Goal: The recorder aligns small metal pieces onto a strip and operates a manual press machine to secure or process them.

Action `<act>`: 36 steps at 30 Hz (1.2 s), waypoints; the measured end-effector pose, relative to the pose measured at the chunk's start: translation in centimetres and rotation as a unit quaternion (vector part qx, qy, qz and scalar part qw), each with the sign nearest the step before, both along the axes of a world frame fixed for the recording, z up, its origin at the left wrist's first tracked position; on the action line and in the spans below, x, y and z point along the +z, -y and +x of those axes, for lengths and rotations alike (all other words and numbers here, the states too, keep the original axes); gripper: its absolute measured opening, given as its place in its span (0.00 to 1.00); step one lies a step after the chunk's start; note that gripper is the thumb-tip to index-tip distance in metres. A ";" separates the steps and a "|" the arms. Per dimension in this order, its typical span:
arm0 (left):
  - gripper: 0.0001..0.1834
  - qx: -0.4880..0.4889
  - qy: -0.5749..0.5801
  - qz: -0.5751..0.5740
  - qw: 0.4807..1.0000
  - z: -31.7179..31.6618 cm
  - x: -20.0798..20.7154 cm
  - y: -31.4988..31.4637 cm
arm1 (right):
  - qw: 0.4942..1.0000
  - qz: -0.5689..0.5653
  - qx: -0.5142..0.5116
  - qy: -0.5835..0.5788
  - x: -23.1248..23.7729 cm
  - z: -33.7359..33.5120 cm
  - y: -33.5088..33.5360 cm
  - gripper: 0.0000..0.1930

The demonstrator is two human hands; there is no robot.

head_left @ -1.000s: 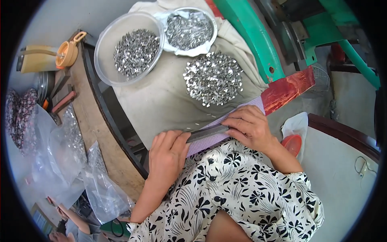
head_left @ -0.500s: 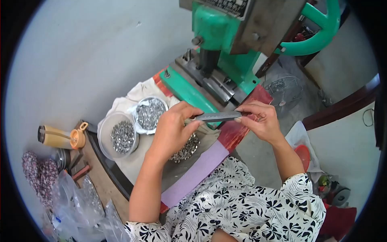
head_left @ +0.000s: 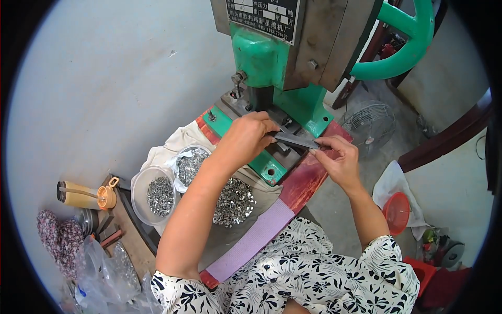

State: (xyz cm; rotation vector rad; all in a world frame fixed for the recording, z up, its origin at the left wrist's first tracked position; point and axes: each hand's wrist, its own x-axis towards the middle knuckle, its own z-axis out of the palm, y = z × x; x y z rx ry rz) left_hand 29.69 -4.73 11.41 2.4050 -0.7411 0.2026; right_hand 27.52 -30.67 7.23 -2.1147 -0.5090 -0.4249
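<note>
The left hand (head_left: 247, 137) and right hand (head_left: 340, 158) pinch opposite ends of a grey bar (head_left: 297, 140) spanning between them at the green machine (head_left: 259, 56).

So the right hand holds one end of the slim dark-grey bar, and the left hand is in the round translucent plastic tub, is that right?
Not quite: the left hand isn't in the tub; the head view shows it gripping the other end of the bar. The right hand does hold one end.
</note>
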 end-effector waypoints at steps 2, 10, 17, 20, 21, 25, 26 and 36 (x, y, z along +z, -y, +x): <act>0.14 -0.030 0.099 0.056 0.993 0.5 -0.2 0.0 | 0.998 0.009 -0.007 0.065 0.0 -0.2 -0.5 0.11; 0.04 -0.120 0.214 0.204 0.948 0.4 0.9 3.1 | 0.994 -0.048 -0.057 0.077 0.0 -4.5 0.4 0.09; 0.04 -0.116 0.217 0.258 0.934 -0.6 1.7 3.6 | 0.997 -0.049 -0.052 0.035 0.9 -4.3 -0.6 0.09; 0.05 -0.085 0.198 0.299 0.930 -1.7 0.9 3.2 | 0.998 -0.048 -0.033 0.021 0.6 -2.8 -1.8 0.10; 0.09 -0.072 0.189 0.284 0.937 -2.1 0.2 3.0 | 0.998 -0.049 -0.027 0.033 0.3 -2.3 -2.2 0.10; 0.22 -0.009 0.231 0.256 0.939 -2.9 -1.5 2.0 | 0.999 -0.015 -0.030 0.005 -0.2 -1.0 -4.4 0.10; 0.26 -0.004 0.216 0.267 0.939 -2.7 -1.6 1.6 | 0.999 -0.016 -0.030 0.005 -0.3 -0.7 -4.3 0.10; 0.26 0.036 0.198 0.181 0.963 -3.2 -3.4 1.6 | 0.993 0.027 0.079 -0.083 -2.7 6.8 -3.1 0.12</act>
